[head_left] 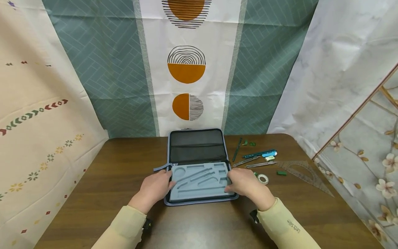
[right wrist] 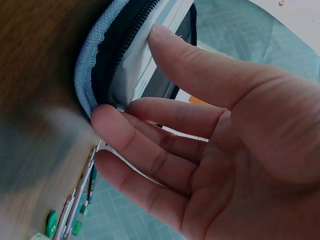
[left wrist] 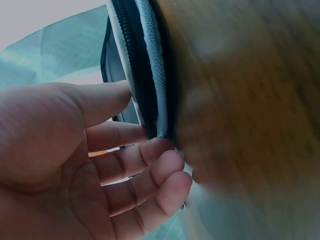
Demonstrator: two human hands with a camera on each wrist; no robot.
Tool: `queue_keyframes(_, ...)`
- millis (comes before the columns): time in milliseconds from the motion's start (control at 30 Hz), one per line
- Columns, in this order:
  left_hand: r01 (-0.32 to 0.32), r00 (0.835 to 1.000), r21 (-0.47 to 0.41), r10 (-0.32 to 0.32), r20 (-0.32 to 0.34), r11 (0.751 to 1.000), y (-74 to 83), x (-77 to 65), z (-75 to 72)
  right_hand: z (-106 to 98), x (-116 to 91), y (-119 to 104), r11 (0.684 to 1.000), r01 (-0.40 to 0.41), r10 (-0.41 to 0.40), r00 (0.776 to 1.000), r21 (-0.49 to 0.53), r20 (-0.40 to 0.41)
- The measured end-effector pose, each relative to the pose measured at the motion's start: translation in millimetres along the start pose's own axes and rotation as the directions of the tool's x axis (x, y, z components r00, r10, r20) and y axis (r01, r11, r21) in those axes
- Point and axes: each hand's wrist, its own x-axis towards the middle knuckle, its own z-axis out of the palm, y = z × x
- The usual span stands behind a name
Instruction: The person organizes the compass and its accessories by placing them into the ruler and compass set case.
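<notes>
We are observing the bare left hand (head_left: 155, 186) and the bare right hand (head_left: 247, 181) each pinching a side edge of the pale blue-grey moulded tray with shaped recesses (head_left: 200, 193), which is sitting in the near half of the unfolded, black-lined, blue-edged fabric zip case (head_left: 197, 138). We are judging the tray to be light, fairly stiff yet liable to flex or dent, and best held by both opposite sides, clear of the soft zip rim. We are not seeing how far the fingertips are reaching underneath, and the small dark-green pieces (head_left: 252, 144) farther off are showing too small to identify.
</notes>
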Motion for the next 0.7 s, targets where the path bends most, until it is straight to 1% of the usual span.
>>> queue_keyframes(167,0.003,1.0,-0.014,-0.003,0.005,1.0,-1.9,-1.3,-0.2,-1,1,0,1.0,-0.015,0.015,1.0,-0.001,0.02)
queue_keyframes(233,0.0,1.0,-0.024,0.0,-0.004,1.0,-2.5,-2.9,-0.1,-1,2,0,1.0,-0.019,0.019,1.0,-0.001,0.025)
queue_keyframes(333,-0.022,0.999,-0.022,0.021,-0.037,1.0,-3.9,-6.3,0.8,-1,2,0,1.0,-0.021,0.021,0.999,-0.002,0.033)
queue_keyframes(433,-0.064,0.995,-0.012,0.063,-0.077,0.998,-4.7,-9.9,0.7,-2,3,1,1.0,-0.02,0.02,0.999,-0.003,0.036)
queue_keyframes(500,-0.102,0.99,0.0,0.102,-0.099,0.995,-4.7,-12.2,-0.4,-2,4,1,1.0,-0.017,0.017,0.999,-0.003,0.036)
queue_keyframes(567,-0.15,0.983,0.006,0.149,-0.11,0.989,-4.6,-14.2,-2.0,-3,4,1,1.0,-0.016,0.016,0.999,-0.007,0.035)
queue_keyframes(700,-0.236,0.966,0.001,0.235,-0.108,0.972,-4.1,-18.4,-4.0,-3,5,2,1.0,-0.018,0.018,0.999,-0.017,0.04)
